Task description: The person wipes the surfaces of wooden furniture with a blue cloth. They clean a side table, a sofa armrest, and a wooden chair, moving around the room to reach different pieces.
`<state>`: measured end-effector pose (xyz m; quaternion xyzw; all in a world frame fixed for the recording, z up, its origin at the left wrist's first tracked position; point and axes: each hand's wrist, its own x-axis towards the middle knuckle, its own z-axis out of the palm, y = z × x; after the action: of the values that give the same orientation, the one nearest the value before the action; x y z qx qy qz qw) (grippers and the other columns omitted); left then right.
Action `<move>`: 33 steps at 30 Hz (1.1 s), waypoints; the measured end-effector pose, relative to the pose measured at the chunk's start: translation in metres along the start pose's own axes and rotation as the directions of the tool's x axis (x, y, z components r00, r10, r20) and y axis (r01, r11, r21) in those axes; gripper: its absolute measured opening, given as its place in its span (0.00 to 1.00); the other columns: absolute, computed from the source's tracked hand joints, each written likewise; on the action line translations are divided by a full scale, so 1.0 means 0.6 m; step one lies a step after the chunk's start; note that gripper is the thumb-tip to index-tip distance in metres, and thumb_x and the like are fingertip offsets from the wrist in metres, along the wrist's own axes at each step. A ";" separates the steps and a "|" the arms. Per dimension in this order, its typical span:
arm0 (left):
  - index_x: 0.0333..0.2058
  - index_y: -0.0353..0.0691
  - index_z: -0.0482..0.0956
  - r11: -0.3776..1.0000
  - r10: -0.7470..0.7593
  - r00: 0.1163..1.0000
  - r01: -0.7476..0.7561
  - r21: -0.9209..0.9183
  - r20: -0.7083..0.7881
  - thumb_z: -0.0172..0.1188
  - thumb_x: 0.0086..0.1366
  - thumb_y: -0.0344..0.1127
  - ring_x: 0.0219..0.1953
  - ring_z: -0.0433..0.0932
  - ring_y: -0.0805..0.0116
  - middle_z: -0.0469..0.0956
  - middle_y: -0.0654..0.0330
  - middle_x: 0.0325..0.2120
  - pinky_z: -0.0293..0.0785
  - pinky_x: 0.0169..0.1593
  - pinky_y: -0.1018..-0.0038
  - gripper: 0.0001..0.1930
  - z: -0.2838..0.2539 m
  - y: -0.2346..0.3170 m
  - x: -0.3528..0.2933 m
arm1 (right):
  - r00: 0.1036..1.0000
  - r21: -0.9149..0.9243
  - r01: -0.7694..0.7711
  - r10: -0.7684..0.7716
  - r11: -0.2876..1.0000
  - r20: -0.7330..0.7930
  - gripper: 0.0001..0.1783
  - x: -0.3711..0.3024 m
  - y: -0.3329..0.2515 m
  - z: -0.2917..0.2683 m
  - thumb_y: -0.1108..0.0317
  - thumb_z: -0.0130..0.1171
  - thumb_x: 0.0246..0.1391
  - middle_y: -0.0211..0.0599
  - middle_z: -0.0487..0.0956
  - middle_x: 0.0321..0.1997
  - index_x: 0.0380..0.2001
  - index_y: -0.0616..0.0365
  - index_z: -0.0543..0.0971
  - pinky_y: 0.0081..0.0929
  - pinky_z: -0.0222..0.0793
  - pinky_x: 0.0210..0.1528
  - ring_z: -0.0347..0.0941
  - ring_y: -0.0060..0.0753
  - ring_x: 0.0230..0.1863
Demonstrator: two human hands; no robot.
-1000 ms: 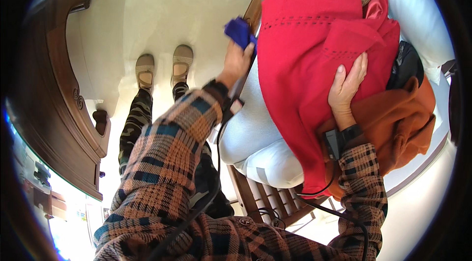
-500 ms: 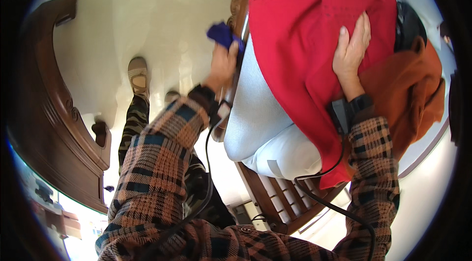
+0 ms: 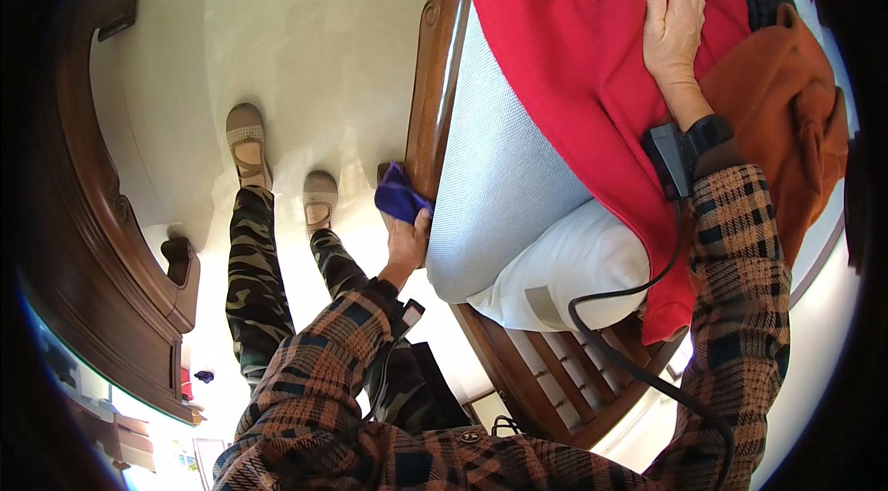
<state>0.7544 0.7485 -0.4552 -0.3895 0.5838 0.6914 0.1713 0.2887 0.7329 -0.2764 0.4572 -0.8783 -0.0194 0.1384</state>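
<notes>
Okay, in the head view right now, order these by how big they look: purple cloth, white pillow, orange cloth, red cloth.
1. Red cloth, cut off by the top edge
2. Orange cloth, partly hidden by the sleeve
3. White pillow
4. Purple cloth

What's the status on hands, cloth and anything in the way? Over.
Left hand holds purple cloth at the sofa's wooden rail. Right hand flat on red garment. Black cable crosses in front of white cushion, clear of purple cloth.
</notes>
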 end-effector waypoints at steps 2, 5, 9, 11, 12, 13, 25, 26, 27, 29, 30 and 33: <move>0.62 0.27 0.54 0.996 -0.059 0.998 0.060 -0.063 0.017 0.50 0.68 0.49 0.65 0.51 0.40 0.53 0.35 0.62 0.46 0.67 0.59 0.34 0.005 -0.033 -0.021 | 1.000 -0.013 0.008 -0.008 1.000 -0.016 0.30 0.000 0.004 0.001 0.52 0.44 0.64 0.52 0.65 0.62 0.61 0.63 0.63 0.40 0.52 0.65 0.60 0.51 0.64; 0.61 0.25 0.57 0.969 0.111 0.991 -0.123 -0.215 -0.069 0.50 0.68 0.48 0.65 0.53 0.39 0.56 0.35 0.61 0.46 0.68 0.60 0.33 -0.002 -0.023 0.014 | 1.000 -0.030 0.023 -0.024 0.999 -0.019 0.30 0.015 0.007 0.002 0.52 0.44 0.64 0.52 0.66 0.62 0.61 0.64 0.63 0.40 0.53 0.65 0.60 0.51 0.63; 0.49 0.31 0.71 0.947 0.198 0.979 -0.206 -0.246 -0.057 0.54 0.66 0.46 0.48 0.68 0.36 0.74 0.37 0.43 0.63 0.54 0.55 0.23 -0.028 0.078 0.149 | 0.996 -0.048 0.066 -0.068 0.997 -0.059 0.30 0.023 0.014 0.006 0.51 0.44 0.64 0.51 0.67 0.62 0.60 0.64 0.65 0.40 0.56 0.63 0.62 0.52 0.62; 0.56 0.32 0.64 0.862 0.458 0.852 -0.495 -0.108 -0.255 0.57 0.63 0.45 0.52 0.67 0.36 0.68 0.36 0.51 0.64 0.55 0.57 0.28 -0.029 0.142 0.220 | 0.997 -0.045 0.055 -0.057 0.997 -0.057 0.31 0.026 0.018 0.010 0.50 0.43 0.64 0.51 0.67 0.62 0.60 0.63 0.64 0.40 0.56 0.64 0.61 0.52 0.63; 0.59 0.34 0.61 0.845 0.493 0.827 -0.529 -0.077 -0.272 0.57 0.63 0.44 0.55 0.65 0.36 0.64 0.36 0.55 0.63 0.57 0.57 0.30 -0.030 0.160 0.240 | 0.997 -0.053 0.048 -0.051 0.997 -0.051 0.31 0.027 0.021 0.012 0.49 0.43 0.64 0.51 0.67 0.62 0.60 0.62 0.65 0.40 0.56 0.64 0.61 0.52 0.63; 0.59 0.35 0.60 0.905 0.379 0.888 -0.414 -0.093 -0.261 0.57 0.63 0.43 0.55 0.65 0.36 0.64 0.37 0.55 0.62 0.58 0.58 0.30 -0.027 0.169 0.245 | 0.998 -0.061 0.043 -0.045 0.997 -0.033 0.31 0.024 0.023 0.013 0.49 0.42 0.64 0.52 0.67 0.62 0.60 0.62 0.65 0.40 0.55 0.64 0.61 0.52 0.63; 0.61 0.32 0.59 0.990 -0.121 0.992 0.124 -0.073 0.041 0.47 0.70 0.43 0.60 0.61 0.41 0.61 0.39 0.58 0.55 0.63 0.60 0.27 0.003 -0.076 -0.087 | 0.998 -0.024 0.035 -0.036 0.999 -0.045 0.33 0.022 0.017 0.004 0.47 0.41 0.64 0.52 0.66 0.63 0.60 0.65 0.64 0.41 0.53 0.65 0.59 0.52 0.64; 0.61 0.32 0.59 0.990 -0.083 0.996 0.087 -0.107 0.037 0.47 0.70 0.44 0.61 0.60 0.41 0.61 0.38 0.58 0.54 0.64 0.60 0.27 0.005 -0.075 -0.084 | 0.999 -0.024 0.024 -0.025 0.999 -0.035 0.33 0.022 0.018 0.003 0.48 0.41 0.64 0.53 0.65 0.63 0.59 0.66 0.64 0.41 0.53 0.65 0.59 0.52 0.65; 0.61 0.32 0.59 0.987 -0.060 0.998 0.060 -0.146 0.002 0.47 0.70 0.44 0.62 0.59 0.41 0.61 0.38 0.58 0.53 0.64 0.61 0.27 0.007 -0.068 -0.072 | 0.998 -0.035 0.042 -0.043 0.998 -0.039 0.33 0.023 0.021 0.004 0.48 0.41 0.64 0.53 0.65 0.63 0.59 0.66 0.64 0.42 0.53 0.65 0.59 0.52 0.64; 0.60 0.32 0.60 0.996 0.090 0.986 -0.087 0.022 -0.139 0.48 0.69 0.42 0.64 0.55 0.42 0.61 0.38 0.59 0.46 0.67 0.63 0.26 0.010 -0.034 -0.038 | 0.999 -0.046 0.028 -0.030 0.999 -0.043 0.33 0.022 0.026 0.004 0.48 0.41 0.64 0.54 0.66 0.63 0.59 0.67 0.64 0.42 0.53 0.65 0.60 0.53 0.64; 0.61 0.32 0.60 0.986 0.147 0.970 -0.159 -0.052 -0.194 0.49 0.69 0.40 0.66 0.51 0.43 0.60 0.39 0.60 0.40 0.69 0.64 0.26 0.008 -0.012 -0.016 | 0.997 -0.049 0.059 -0.061 0.997 -0.051 0.33 0.024 0.030 0.004 0.47 0.41 0.64 0.55 0.66 0.62 0.59 0.67 0.65 0.43 0.54 0.65 0.60 0.55 0.63; 0.57 0.33 0.63 0.958 0.261 0.924 -0.284 -0.043 -0.279 0.51 0.67 0.44 0.56 0.63 0.38 0.64 0.38 0.54 0.57 0.61 0.57 0.26 -0.002 0.050 0.052 | 0.997 -0.091 0.055 -0.059 0.994 -0.043 0.35 0.027 0.045 0.007 0.45 0.38 0.64 0.57 0.66 0.62 0.59 0.67 0.64 0.42 0.55 0.64 0.60 0.56 0.63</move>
<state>0.7144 0.7331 -0.4580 -0.4020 0.6212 0.6722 -0.0240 0.2575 0.7351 -0.2723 0.4758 -0.8597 -0.0524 0.1782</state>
